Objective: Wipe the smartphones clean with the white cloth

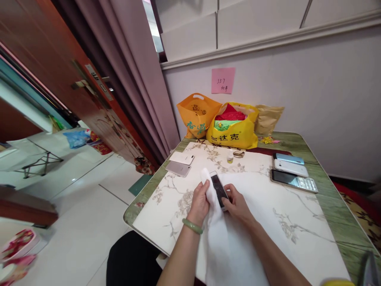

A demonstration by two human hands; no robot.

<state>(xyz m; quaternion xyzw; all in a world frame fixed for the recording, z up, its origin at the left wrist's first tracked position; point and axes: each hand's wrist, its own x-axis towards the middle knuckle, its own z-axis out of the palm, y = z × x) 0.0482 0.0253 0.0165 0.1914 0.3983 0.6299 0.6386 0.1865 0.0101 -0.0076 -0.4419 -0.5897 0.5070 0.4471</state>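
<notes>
My right hand [237, 203] is partly closed on the lower right edge of a rectangular, white-framed smartphone with a dark screen [219, 189], thumb over its front. My left hand [200, 201], its wrist ringed by a pale green bangle [192, 226], curls closed on a fold of soft white cloth [216, 228]; whether its hidden fingers also grip the smartphone, I cannot tell. The smartphone slants between both hands, beside the cloth, over a cream, floral-printed tabletop [297, 208]. Left: a flat white phone [181, 158] beside a silver-grey phone [177, 169]. Right: three slim phones [290, 167] side by side.
</notes>
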